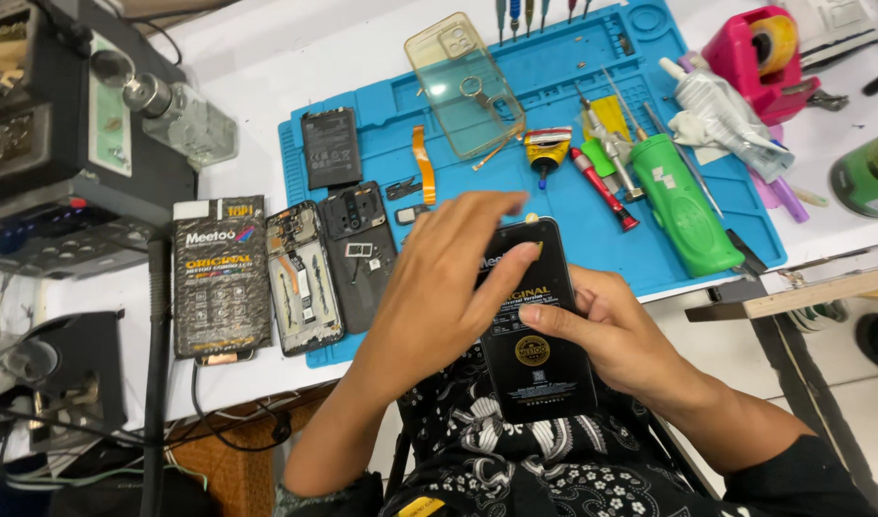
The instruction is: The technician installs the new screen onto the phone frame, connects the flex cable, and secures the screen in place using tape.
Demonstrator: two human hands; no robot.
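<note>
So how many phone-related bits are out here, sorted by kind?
Black flat packages: 2, one held by the left hand and right hand, one beside the mat
Opened phone bodies: 2
Batteries: 1
Clear cases: 1
Total: 6
</note>
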